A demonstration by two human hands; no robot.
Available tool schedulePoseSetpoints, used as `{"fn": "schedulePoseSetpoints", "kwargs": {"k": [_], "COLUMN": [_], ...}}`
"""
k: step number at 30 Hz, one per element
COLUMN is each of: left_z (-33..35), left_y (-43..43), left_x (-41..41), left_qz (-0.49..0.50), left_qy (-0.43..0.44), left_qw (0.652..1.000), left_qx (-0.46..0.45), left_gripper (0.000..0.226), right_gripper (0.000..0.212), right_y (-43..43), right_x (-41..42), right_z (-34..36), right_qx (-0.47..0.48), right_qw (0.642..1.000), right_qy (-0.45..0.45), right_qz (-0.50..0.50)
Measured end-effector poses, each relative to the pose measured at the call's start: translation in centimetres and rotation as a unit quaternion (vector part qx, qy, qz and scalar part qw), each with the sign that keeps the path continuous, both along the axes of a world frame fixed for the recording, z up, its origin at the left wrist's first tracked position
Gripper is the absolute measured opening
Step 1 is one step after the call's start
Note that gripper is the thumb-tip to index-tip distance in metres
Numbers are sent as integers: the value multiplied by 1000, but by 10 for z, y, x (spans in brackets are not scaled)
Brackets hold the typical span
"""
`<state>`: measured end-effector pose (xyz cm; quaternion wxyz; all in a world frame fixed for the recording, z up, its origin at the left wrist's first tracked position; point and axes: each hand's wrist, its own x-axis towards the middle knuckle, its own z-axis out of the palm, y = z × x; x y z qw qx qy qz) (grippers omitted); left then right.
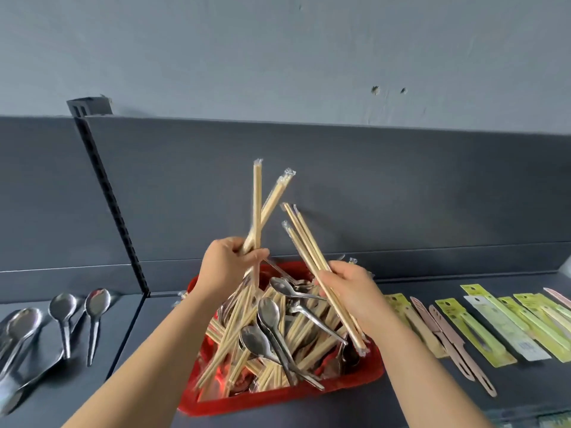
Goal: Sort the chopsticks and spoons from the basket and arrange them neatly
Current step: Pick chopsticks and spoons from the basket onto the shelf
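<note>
Through the head camera I see a red basket (278,400) at the front edge of a dark shelf (531,393), about midway along it. It is heaped with wrapped chopsticks and metal spoons (268,313), all tangled together.

My left hand (228,264) is raised over the basket's back left corner. Its fingers are curled round a few wrapped chopsticks (257,205) that cross each other and point up towards the back panel (401,186).

My right hand (349,291) is over the basket's back right part, with its fingers wrapped round a second bundle of chopsticks (304,239). This one slants, with the top ends up and to the left and the bottom ends above the basket's right side.

Both forearms cross the basket and hide parts of its left and right rims.

To the left, past a slotted upright strip (108,196), loose spoons (63,307) lie on the shelf's left section with their bowls towards the back. Some overlap near the left edge, where the picture blurs.

To the right of the basket, a row of yellow-green packets (475,329) and pale pink knives (445,338) lies side by side — the nearest sits just beside the basket's right rim.
</note>
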<state>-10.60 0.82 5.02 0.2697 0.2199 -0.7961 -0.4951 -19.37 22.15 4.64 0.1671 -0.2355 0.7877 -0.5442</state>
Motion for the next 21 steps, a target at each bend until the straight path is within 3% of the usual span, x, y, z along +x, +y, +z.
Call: {"fn": "schedulePoseSetpoints", "kwargs": {"k": [3, 7, 13, 21], "left_z": [11, 11, -13, -30], "left_y": [-16, -53, -122, -226], "left_x": [23, 66, 166, 351], "left_qz": [29, 59, 128, 270], "left_qy": [42, 28, 5, -49], "left_qw": [998, 995, 984, 955], "left_qx": [27, 75, 127, 114], "left_gripper": [29, 45, 41, 38], "right_gripper": [17, 19, 16, 18], "right_y": [-34, -88, -189, -345], "right_x": [19, 47, 111, 259], "right_z": [12, 18, 10, -12], "right_qx": [-5, -15, -27, -8], "right_qw": [999, 995, 985, 962], "right_qy": [35, 39, 18, 5], "right_qz": [39, 90, 171, 273]}}
